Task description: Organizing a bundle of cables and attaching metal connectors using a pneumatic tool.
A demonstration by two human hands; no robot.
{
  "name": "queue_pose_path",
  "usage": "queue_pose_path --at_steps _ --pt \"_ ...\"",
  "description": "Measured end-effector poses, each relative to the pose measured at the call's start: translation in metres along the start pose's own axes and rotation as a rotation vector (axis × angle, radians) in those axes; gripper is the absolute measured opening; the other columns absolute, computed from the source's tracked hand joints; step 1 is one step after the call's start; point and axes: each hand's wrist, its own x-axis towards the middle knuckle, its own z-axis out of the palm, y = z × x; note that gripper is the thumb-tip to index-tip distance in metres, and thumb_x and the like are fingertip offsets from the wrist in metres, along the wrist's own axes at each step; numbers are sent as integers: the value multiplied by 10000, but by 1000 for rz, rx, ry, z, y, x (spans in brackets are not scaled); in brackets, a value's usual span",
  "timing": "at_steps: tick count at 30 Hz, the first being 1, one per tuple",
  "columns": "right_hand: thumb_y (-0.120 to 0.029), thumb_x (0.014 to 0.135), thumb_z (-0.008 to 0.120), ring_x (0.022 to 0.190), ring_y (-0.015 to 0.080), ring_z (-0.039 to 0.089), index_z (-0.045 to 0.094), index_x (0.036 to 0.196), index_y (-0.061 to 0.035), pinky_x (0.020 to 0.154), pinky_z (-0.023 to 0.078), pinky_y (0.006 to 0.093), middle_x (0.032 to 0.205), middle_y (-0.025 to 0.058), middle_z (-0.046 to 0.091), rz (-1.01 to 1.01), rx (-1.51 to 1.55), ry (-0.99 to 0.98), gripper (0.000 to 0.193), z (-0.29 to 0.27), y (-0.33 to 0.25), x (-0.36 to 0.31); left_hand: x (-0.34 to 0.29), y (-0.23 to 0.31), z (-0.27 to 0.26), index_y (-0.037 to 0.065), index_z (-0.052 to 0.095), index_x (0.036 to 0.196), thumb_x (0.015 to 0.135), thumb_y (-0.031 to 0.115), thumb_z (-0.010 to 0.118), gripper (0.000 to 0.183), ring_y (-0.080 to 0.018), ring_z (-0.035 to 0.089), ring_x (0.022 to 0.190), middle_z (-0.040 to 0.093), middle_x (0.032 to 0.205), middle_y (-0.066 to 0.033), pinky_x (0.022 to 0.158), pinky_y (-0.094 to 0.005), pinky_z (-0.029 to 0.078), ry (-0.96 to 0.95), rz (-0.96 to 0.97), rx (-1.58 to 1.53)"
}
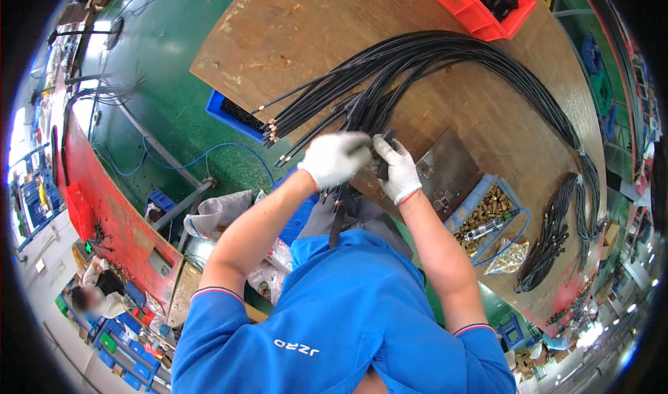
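Observation:
My left hand (335,159), in a white glove with dark fingertips, is over the near ends of a bundle of black cables (417,44). Motion smears its fingers, so its grip is unclear. Close to its right, my gloved right hand (399,170) is closed around a small black part (380,166), whose exact kind is hidden by the fingers. The cables curve across the wooden table (299,28) from the right, and several bare copper-coloured ends point left. Some cable ends hang below my left hand at the table's near edge.
Right of my right hand are a dark metal plate (452,164) and a blue tray (463,213) of brass fittings, with a hand tool (485,229) across it. A clear plastic bag (506,257) lies beside it. A red bin (449,1) of black parts stands far off.

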Motion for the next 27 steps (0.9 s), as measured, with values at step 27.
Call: queue_pose_path --at_steps 27 --pt "-241 983 767 604 88 584 682 1057 -103 553 464 259 800 1 678 -70 82 211 178 -75 37 -61 91 -89 -18 40 739 1094 816 356 739 421 -413 741 1068 766 1104 -243 924 -492 589 112 -543 673"
